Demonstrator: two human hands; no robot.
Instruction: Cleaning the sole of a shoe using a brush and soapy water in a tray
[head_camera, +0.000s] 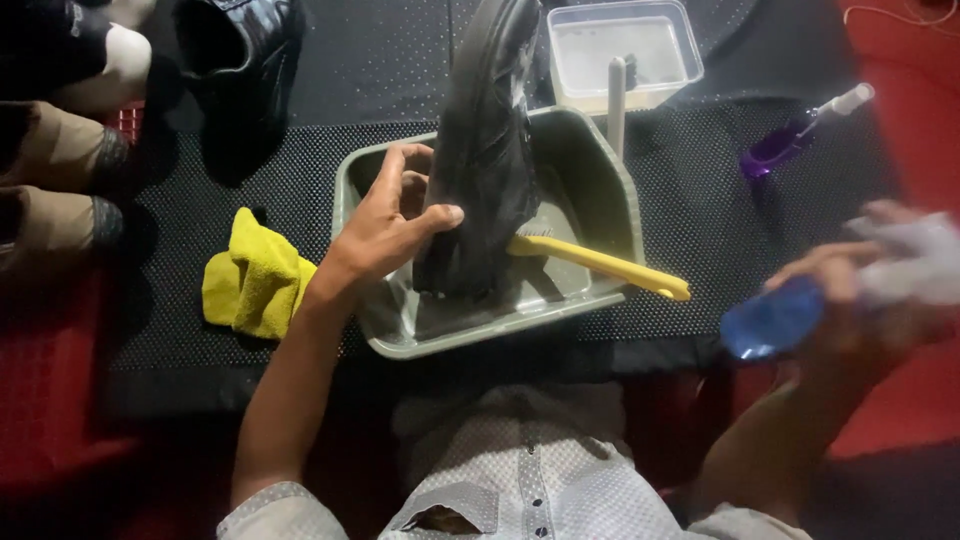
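My left hand (390, 225) grips a black shoe (485, 150) that stands upright on its heel end inside a grey-green plastic tub (600, 180). A yellow-handled brush (600, 265) lies in the tub beside the shoe, its handle sticking out over the right rim. My right hand (860, 290), blurred, holds a blue spray bottle (775, 318) with a white top, off to the right of the tub and apart from it.
A yellow cloth (250, 275) lies left of the tub on the black mat (720, 220). Behind the tub stand a clear container with a white brush (620, 50), a purple spray bottle (790, 140) and another black shoe (245, 50). More shoes lie far left.
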